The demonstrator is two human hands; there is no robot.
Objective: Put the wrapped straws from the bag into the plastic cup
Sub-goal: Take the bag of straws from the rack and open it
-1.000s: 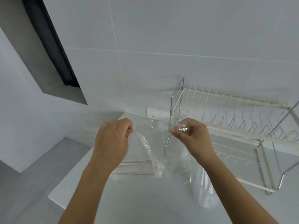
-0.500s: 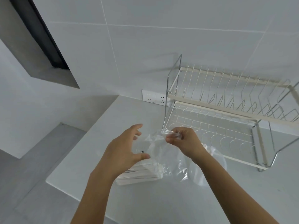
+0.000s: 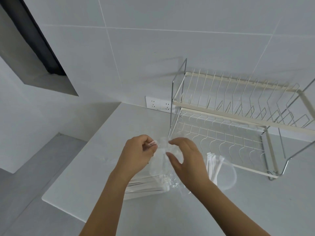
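Straws [image 3: 144,186]: wrapped, inside the clear bag [image 3: 162,167] on the counter [image 3: 221,210], left of the cup [image 3: 226,174]
Cup: clear plastic, some straws inside
Left hand [image 3: 136,155]: pinching the bag's top edge
Right hand [image 3: 185,159]: fingers spread, grasping nothing

Dish rack [image 3: 238,116] close behind plastic cup [image 3: 226,174]

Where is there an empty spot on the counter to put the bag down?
Bare counter lies between the wall sockets and the hands, and nearer, right of the right arm. It is crowded around the bag, cup and dish rack.
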